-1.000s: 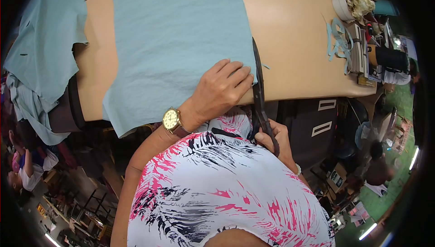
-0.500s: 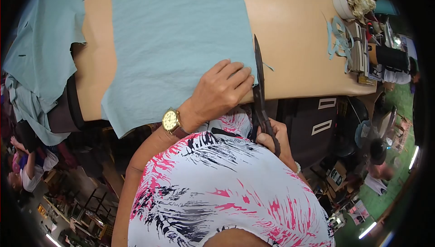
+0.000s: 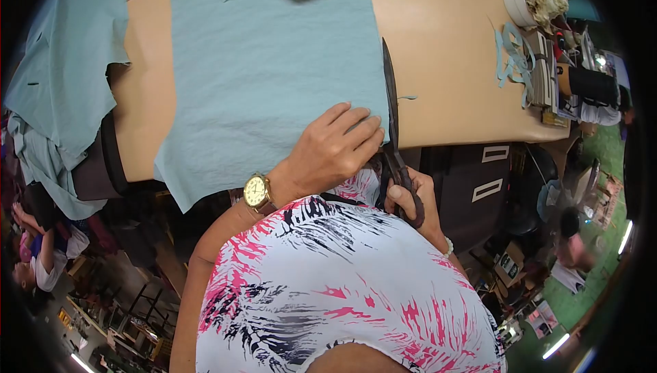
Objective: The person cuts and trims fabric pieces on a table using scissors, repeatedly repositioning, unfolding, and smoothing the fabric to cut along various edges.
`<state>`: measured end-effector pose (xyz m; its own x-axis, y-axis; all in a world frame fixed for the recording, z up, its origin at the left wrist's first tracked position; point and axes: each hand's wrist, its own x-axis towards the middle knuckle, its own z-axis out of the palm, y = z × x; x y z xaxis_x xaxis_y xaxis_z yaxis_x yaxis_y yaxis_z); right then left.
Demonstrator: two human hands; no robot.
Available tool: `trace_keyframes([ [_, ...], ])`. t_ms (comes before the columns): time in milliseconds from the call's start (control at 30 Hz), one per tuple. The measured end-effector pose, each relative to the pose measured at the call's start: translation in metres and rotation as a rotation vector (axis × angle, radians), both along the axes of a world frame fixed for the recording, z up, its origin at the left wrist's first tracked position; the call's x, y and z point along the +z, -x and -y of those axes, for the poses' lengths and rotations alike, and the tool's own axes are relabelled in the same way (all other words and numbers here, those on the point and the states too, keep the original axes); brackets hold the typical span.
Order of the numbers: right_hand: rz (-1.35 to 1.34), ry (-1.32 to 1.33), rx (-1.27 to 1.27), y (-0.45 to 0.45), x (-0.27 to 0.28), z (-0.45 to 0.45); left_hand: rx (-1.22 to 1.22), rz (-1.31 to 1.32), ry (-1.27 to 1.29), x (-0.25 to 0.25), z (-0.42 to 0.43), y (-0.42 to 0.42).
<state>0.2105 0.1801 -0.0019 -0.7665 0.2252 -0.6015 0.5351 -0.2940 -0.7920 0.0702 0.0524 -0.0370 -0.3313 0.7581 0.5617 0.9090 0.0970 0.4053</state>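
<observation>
Light blue cloth (image 3: 274, 72) laid nearly flat on the tan tabletop (image 3: 445, 51), with the lower-left corner draped over the near edge and a loose fold along the upper-right edge; clock directions read from the middle of this cloth. At four to five o'clock, left hand (image 3: 332, 144) palm down on the cloth near its lower-right corner, fingers slightly spread, pinching nothing visible, with a watch (image 3: 256, 191) at the wrist. At four o'clock, dark scissors (image 3: 400, 174) set along the right-hand edge of the cloth, with blades pointing away from the body; blade opening too unclear to tell. Around the scissors handles, right hand (image 3: 421, 202) closed, with a pale bracelet (image 3: 449, 246) at the wrist. Just beside the blades at three o'clock, a thin blue scrap (image 3: 408, 97); farther out, curled blue strips (image 3: 514, 61). Between two and three o'clock, a white container (image 3: 518, 7) beside crumpled cream material (image 3: 545, 7). At nine o'clock, a second blue piece (image 3: 72, 65). Beyond the near edge at four o'clock, a dark cabinet (image 3: 465, 202) with two pale-framed rectangles. At eight o'clock, another person (image 3: 46, 263).
</observation>
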Motion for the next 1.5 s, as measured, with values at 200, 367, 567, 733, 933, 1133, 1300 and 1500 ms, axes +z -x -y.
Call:
trace_keyframes([
  [200,0.018,-0.005,0.001,-0.002,0.001,0.000,0.009,0.005,0.027,0.002,0.001,0.000],
  [367,0.065,-0.029,0.002,-0.003,0.003,0.001,0.012,0.011,0.038,0.001,0.001,0.000],
  [567,0.122,-0.051,0.000,-0.002,0.006,0.002,0.009,0.016,0.035,0.001,0.002,0.001],
  [733,0.152,-0.118,0.057,-0.002,0.009,0.002,-0.002,0.027,0.032,0.001,0.002,0.001],
  [933,0.016,0.016,-0.004,-0.004,0.004,-0.001,-0.036,0.008,-0.019,-0.003,0.003,0.000],
  [1133,0.039,-0.027,0.020,0.010,0.006,-0.002,-0.056,0.026,0.025,0.001,0.010,-0.004],
  [1300,-0.018,-0.028,0.033,0.014,0.003,-0.001,-0.061,0.029,-0.013,-0.001,0.010,-0.006],
  [1500,-0.003,-0.038,0.018,0.016,0.002,0.000,-0.076,0.047,-0.030,0.001,0.012,-0.008],
])
